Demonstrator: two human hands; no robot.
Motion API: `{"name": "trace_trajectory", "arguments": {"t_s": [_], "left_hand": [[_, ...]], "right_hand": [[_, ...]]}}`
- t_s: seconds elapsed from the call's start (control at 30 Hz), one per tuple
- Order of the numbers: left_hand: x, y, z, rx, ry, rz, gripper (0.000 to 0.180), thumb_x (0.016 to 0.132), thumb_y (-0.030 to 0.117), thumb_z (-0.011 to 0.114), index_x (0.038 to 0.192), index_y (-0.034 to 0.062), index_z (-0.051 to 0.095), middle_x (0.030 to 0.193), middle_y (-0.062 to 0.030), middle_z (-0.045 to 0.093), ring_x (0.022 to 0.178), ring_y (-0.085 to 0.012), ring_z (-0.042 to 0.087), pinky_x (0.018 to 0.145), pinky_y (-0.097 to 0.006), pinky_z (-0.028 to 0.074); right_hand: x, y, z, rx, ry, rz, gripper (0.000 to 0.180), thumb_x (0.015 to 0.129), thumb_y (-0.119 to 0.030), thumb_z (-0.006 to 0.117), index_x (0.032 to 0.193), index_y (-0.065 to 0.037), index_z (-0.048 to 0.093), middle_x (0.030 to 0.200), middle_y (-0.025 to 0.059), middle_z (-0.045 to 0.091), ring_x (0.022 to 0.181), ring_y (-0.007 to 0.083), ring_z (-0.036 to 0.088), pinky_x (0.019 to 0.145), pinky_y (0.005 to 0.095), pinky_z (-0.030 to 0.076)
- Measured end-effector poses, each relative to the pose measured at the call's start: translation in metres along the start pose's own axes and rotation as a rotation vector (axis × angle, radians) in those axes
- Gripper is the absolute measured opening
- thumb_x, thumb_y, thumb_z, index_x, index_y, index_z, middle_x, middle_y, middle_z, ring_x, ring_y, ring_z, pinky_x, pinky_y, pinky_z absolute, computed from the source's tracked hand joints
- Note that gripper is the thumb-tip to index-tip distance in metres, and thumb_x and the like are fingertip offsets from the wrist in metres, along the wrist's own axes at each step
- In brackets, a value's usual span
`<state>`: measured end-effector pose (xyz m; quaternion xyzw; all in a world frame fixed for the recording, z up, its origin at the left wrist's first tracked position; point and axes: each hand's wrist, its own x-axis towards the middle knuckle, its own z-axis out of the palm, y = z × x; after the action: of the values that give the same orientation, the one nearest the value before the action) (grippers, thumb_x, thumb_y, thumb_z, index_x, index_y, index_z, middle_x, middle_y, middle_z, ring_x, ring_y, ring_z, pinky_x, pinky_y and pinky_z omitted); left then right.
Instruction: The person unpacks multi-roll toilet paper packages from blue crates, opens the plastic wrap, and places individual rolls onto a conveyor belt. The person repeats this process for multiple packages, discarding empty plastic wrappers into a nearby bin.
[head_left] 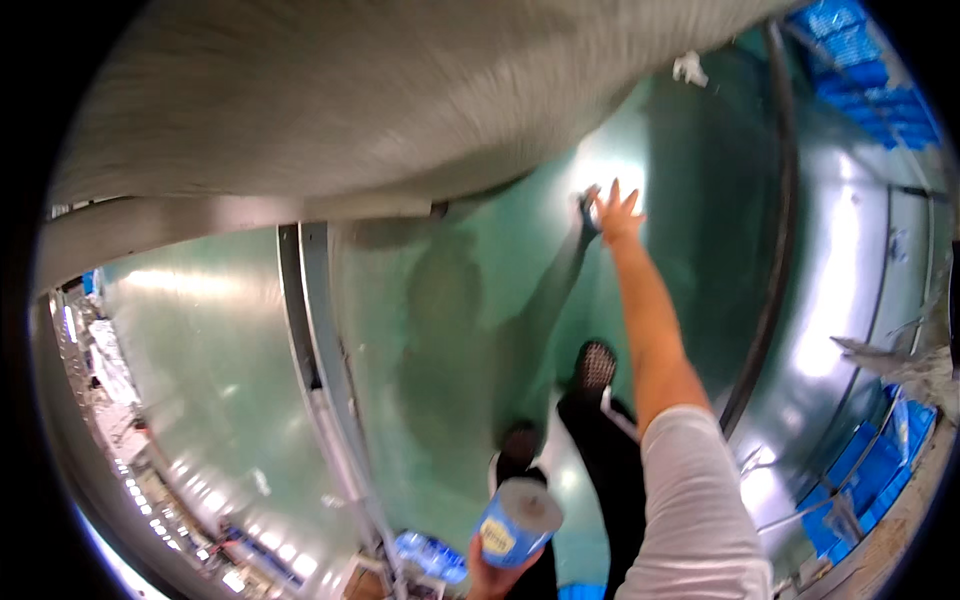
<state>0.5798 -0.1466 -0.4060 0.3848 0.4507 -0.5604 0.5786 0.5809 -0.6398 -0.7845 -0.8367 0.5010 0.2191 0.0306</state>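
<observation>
Low in the view, my left hand [490, 578] is wrapped round a blue cylindrical tub [516, 522] with a pale yellow label and a greyish round top. It is held upright over my legs. My right arm, in a white sleeve, reaches forward over the shiny green floor. At its end my right hand [620, 212] is spread wide, with nothing in it. Its shadow falls just beside the fingers, below a large grey-beige mass with a fabric-like surface [350, 90] that fills the upper left; that surface is blurred.
A metal upright [330, 340] divides the green floor on the left. A dark curved bar [785, 200] runs down the right. Blue plastic packages [870, 470] sit at the right edge, and a blue packet [432, 556] lies near my feet. A white scrap [690, 69] lies far ahead.
</observation>
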Motion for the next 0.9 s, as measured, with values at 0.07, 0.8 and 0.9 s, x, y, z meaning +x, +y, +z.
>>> {"name": "trace_trajectory", "arguments": {"t_s": [0.07, 0.8, 0.9], "left_hand": [[0.006, 0.002, 0.021, -0.077, 0.062, 0.044, 0.071, 0.081, 0.058, 0.050, 0.136, 0.0181, 0.033, 0.140, -0.0104, 0.036, 0.123, -0.0350, 0.040, 0.091, -0.058, 0.042], [-0.365, 0.068, 0.240, 0.257, -0.296, 0.661, 0.057, 0.086, 0.044, 0.053, 0.131, 0.0122, 0.038, 0.130, -0.0103, 0.046, 0.116, -0.0310, 0.047, 0.094, -0.054, 0.039], [-0.417, 0.113, 0.208, 0.247, -0.145, 1.243, 0.068, 0.080, 0.030, 0.067, 0.134, 0.0106, 0.031, 0.133, -0.0138, 0.040, 0.118, -0.0316, 0.044, 0.098, -0.049, 0.036]], "right_hand": [[-0.022, -0.011, -0.008, 0.271, -0.173, 0.049, 0.082, 0.066, -0.012, 0.072, 0.132, -0.038, 0.030, 0.141, 0.0123, 0.019, 0.120, 0.0443, 0.032, 0.087, 0.0551, 0.046], [-0.472, 0.129, -0.521, 2.191, -0.783, 0.048, 0.065, 0.085, -0.039, 0.057, 0.135, -0.022, 0.019, 0.130, 0.0093, 0.040, 0.110, 0.0299, 0.052, 0.076, 0.0449, 0.053], [-0.457, 0.088, -0.595, 2.052, -0.723, -0.235, 0.076, 0.084, -0.036, 0.058, 0.141, -0.022, 0.010, 0.133, 0.0092, 0.037, 0.111, 0.0288, 0.051, 0.075, 0.0437, 0.053]]}}
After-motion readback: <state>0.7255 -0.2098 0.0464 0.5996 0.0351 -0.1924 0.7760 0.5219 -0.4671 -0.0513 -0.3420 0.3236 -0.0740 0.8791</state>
